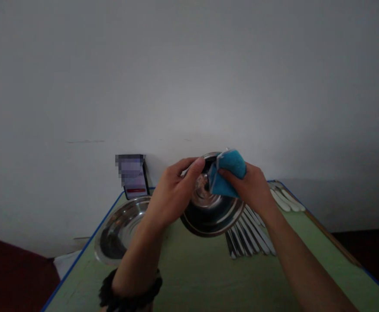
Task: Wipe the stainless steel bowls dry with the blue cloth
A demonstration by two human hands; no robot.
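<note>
A round, shiny stainless-steel bowl is held up above the table, tilted with its inside toward the camera. The left hand grasps its left rim, thumb uppermost; the right hand pinches a folded bright-blue cloth with a pale edge against the bowl's inside. A black, ruffled fabric band circles the left wrist.

Left of the held bowl, a dark upright phone-like device leans against the wall; its lit screen shows a red bar low down, part is pixelated, and any writing is too small to read. A wide, shallow steel basin rests nearer than that device, also left of the bowl.

Right of the bowl lie fanned slender silver cutlery pieces and, farther right, curved white-handled pieces. Beneath the bowl spreads a pale-green tabletop edged in blue; behind it rises a plain grey-white wall, scuffed to the bowl's left. Dark red flooring shows far left.
</note>
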